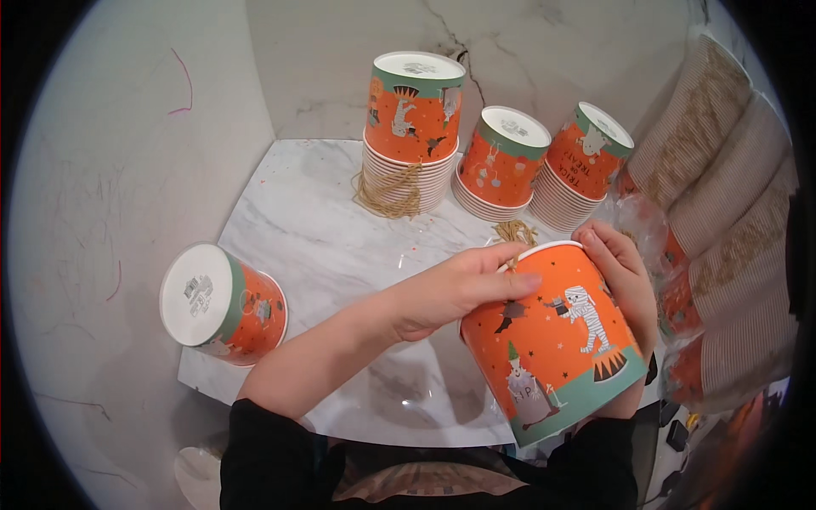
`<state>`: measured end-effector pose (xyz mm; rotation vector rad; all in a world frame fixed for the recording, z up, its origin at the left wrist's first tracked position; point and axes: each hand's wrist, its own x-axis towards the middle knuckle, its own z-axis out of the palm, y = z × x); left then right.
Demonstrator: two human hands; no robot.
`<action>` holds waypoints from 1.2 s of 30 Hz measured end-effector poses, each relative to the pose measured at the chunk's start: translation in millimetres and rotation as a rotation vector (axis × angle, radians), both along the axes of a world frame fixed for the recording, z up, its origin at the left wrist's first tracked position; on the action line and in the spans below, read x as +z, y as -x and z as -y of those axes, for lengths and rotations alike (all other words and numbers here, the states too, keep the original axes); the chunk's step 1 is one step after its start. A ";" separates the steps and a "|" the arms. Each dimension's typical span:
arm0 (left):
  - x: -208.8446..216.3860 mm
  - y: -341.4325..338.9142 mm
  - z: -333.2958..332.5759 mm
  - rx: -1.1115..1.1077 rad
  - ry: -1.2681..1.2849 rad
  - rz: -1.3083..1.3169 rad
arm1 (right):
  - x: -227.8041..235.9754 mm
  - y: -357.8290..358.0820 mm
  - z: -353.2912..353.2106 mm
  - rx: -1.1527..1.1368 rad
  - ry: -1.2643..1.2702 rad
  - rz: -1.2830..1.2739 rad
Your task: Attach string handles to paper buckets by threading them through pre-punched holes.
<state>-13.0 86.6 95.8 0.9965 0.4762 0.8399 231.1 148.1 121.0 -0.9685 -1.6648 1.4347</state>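
Between my two hands is an orange paper bucket (552,340) with a green band and cartoon figures, tilted over the near right of the table. My left hand (489,285) is closed on its rim, thumb on the printed outside and fingers out of sight within. A bit of tan cord (512,263) shows at the rim by that thumb. On the far right of the rim, my right hand (619,263) is closed around the edge and side. A loose bundle of tan cord (516,231) lies just beyond the bucket.
Upside-down bucket stacks stand along the back: a tall one (414,127) with cord loops (387,191) against it, a middle one (503,161) and a right one (585,166). Another upturned bucket (242,306) sits at the left edge. Plastic-wrapped stacks (722,204) crowd the right side.
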 end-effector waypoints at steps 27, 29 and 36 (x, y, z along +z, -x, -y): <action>-33.6 -27.2 -11.7 0.595 -0.253 0.571 | -33.0 45.8 13.7 0.060 -0.032 -0.508; -43.8 -35.0 -13.0 0.549 -0.316 0.558 | -38.4 49.7 15.3 0.021 -0.073 -0.517; -43.3 -34.1 -5.0 0.542 -0.341 0.254 | -45.4 64.3 3.9 -0.062 -0.157 -0.555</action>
